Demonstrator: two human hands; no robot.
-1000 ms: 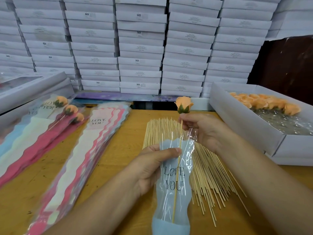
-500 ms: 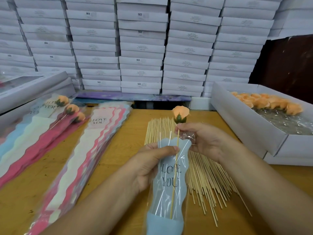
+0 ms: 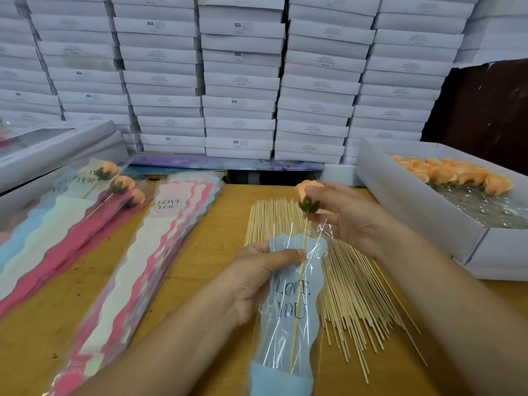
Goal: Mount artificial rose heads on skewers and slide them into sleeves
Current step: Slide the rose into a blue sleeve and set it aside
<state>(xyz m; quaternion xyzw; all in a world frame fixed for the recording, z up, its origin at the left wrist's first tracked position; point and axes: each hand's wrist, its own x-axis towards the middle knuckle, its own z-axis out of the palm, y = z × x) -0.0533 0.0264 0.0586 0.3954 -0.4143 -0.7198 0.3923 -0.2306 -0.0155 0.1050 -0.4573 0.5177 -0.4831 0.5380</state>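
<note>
My left hand (image 3: pixel 257 278) pinches the open top of a light blue "LOVE YOU" sleeve (image 3: pixel 288 315) held over the table. A skewer (image 3: pixel 297 295) stands inside the sleeve, its tip near the sleeve's blue bottom. An orange rose head (image 3: pixel 306 192) with green sepals sits on top of the skewer, just above the sleeve mouth. My right hand (image 3: pixel 345 218) holds the rose head from the right with its fingertips.
Loose skewers (image 3: pixel 354 284) lie fanned under the sleeve. A white box of orange rose heads (image 3: pixel 457 178) stands at the right. Empty sleeves (image 3: pixel 160 252) are stacked at centre left, finished sleeved roses (image 3: pixel 85 212) lie far left. White boxes (image 3: pixel 240 81) are piled high behind.
The rose on its skewer has slid down deeper into the sleeve, and my right hand has shifted from the skewer up to the rose head. My left hand keeps its pinch on the sleeve.
</note>
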